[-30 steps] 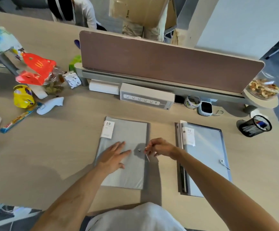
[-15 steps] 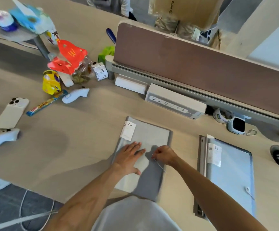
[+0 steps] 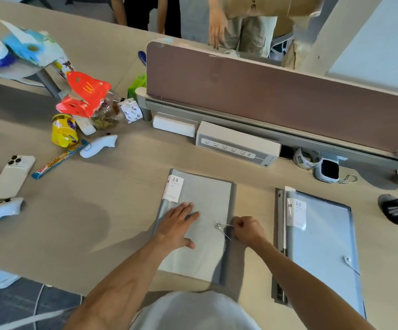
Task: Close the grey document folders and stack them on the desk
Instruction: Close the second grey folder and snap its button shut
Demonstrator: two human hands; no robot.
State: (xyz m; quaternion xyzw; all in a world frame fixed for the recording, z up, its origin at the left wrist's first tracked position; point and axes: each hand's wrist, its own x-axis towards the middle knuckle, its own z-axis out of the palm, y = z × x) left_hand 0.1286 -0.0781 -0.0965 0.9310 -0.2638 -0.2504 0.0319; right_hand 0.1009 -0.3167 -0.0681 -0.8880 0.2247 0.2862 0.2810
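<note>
Lying flat on the desk straight ahead of the person, the closed grey folder was pinned under the left hand, whose palm and spread fingers pressed on the cover and gripped nothing. The right hand sat at the folder's right edge with its fingers pinched shut on a thin string that ran to the round clasp on the cover. A white label marked 20 sat at the folder's far left corner. To the right, apart from the first, a second folder lay with its own label and clasp, untouched. Farther left were a phone and some snack wrappers; a power strip sat along the far divider.
</note>
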